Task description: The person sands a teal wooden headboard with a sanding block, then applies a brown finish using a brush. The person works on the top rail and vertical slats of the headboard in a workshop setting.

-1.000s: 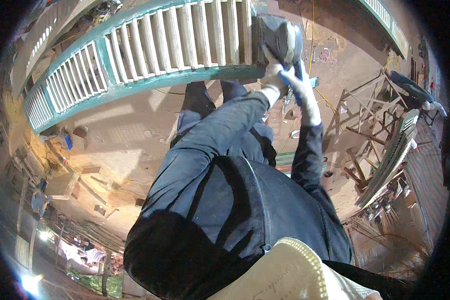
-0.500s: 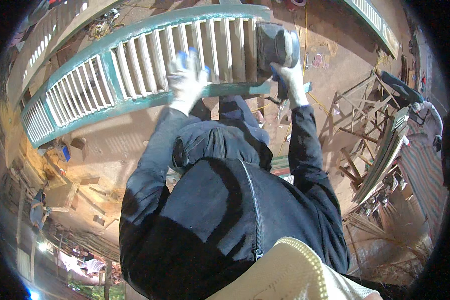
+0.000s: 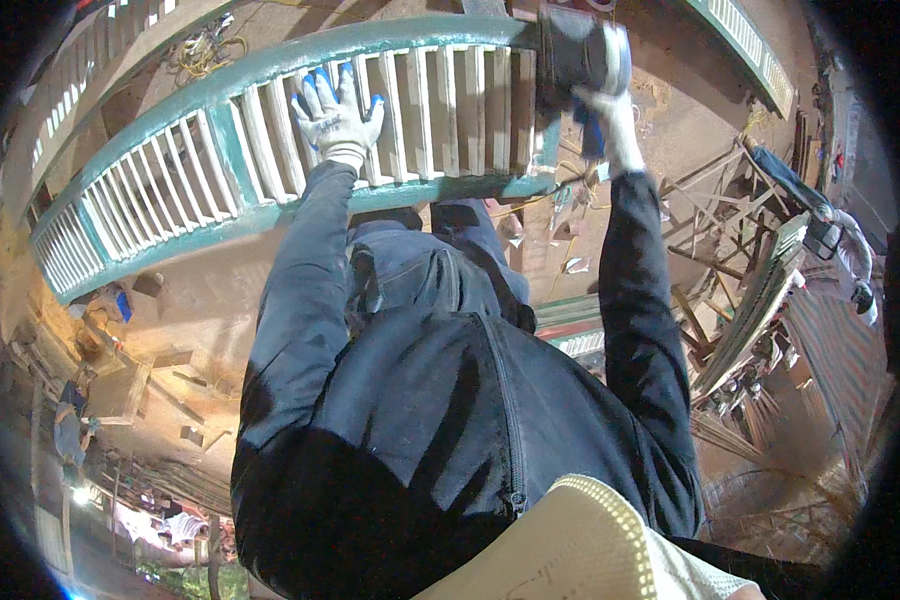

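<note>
A long louvred shutter panel (image 3: pixel 232 165) with a green frame and pale slats lies across in front of me. My left hand (image 3: pixel 340 122), in a white glove with blue fingertips, is spread flat on its slats near the middle. My right hand (image 3: pixel 615 120), gloved too, grips the handle of a dark, bulky power tool (image 3: pixel 578 55) that looks like a belt sander. That tool rests at the panel's right end and hides its far right corner. The tool's underside cannot be seen.
Other slatted panels lie at the far left (image 3: pixel 100 75) and far right (image 3: pixel 745 50). Wooden trestles (image 3: pixel 715 235) and a stack of boards (image 3: pixel 755 310) stand to the right, with another person (image 3: pixel 845 240) beside them. A second person (image 3: pixel 72 425) is at the left. Cables trail over the floor.
My left hand has moved left and forward and now lies flat on the slats. My right hand has pushed the power tool forward and to the right, to the panel's end.
</note>
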Action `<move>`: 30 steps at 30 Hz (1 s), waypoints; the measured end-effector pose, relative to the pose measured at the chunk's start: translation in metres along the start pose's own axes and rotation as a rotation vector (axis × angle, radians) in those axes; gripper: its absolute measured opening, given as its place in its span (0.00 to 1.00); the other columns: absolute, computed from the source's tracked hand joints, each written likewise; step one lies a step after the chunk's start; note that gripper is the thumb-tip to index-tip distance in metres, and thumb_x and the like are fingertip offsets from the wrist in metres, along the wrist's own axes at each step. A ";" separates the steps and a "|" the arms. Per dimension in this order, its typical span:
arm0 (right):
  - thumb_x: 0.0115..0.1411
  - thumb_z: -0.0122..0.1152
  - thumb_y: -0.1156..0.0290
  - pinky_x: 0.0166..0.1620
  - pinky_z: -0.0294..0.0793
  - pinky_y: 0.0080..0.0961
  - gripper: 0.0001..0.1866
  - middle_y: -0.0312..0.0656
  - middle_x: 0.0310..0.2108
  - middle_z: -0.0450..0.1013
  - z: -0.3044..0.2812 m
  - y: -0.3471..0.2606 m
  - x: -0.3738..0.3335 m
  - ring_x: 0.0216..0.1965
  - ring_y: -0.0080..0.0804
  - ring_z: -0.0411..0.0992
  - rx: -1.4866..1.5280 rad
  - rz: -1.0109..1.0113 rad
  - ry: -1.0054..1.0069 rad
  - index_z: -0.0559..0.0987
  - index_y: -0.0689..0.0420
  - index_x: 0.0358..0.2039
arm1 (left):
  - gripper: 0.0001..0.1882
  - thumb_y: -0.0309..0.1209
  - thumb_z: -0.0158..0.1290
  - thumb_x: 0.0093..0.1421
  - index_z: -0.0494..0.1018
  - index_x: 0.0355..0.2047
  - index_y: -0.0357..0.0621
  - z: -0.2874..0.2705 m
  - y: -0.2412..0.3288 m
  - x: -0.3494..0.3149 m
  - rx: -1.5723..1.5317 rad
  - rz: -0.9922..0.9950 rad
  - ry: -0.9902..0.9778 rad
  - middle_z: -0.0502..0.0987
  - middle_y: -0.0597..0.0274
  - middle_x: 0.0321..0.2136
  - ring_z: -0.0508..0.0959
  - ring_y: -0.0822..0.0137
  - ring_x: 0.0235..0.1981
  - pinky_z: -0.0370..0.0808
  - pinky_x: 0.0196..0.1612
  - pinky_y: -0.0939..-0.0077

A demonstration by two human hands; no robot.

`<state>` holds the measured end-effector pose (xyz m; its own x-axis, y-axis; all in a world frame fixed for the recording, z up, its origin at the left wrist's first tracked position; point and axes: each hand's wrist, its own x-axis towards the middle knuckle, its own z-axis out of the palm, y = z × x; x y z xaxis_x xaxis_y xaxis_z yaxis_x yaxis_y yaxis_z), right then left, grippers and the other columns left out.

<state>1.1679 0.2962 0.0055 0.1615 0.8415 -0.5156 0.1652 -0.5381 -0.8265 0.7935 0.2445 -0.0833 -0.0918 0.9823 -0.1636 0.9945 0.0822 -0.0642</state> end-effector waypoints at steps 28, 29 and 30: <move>0.43 0.74 0.71 0.51 0.72 0.31 0.43 0.49 0.54 0.71 -0.019 0.084 -0.098 0.49 0.41 0.72 -0.529 -0.041 0.154 0.64 0.60 0.60 | 0.42 0.63 0.46 0.54 0.56 0.67 0.64 0.003 -0.002 -0.002 -0.056 -0.032 -0.129 0.50 0.48 0.68 0.42 0.47 0.70 0.35 0.66 0.40; 0.43 0.74 0.71 0.50 0.72 0.30 0.41 0.49 0.52 0.72 -0.011 0.069 -0.088 0.48 0.40 0.73 -0.580 -0.198 0.167 0.66 0.60 0.59 | 0.42 0.63 0.46 0.54 0.56 0.67 0.64 0.003 -0.001 -0.003 -0.055 -0.027 -0.116 0.50 0.48 0.68 0.43 0.47 0.70 0.36 0.66 0.40; 0.44 0.73 0.72 0.46 0.74 0.29 0.36 0.47 0.47 0.76 -0.029 0.075 -0.067 0.43 0.36 0.75 -0.586 0.000 0.168 0.70 0.62 0.55 | 0.42 0.63 0.46 0.54 0.56 0.67 0.64 0.001 0.005 0.001 -0.067 -0.015 -0.103 0.49 0.48 0.68 0.43 0.47 0.70 0.35 0.66 0.40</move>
<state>1.1976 0.1978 -0.0157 0.3048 0.8482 -0.4333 0.6656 -0.5151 -0.5401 0.7984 0.2460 -0.0849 -0.1080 0.9586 -0.2635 0.9938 0.1114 -0.0021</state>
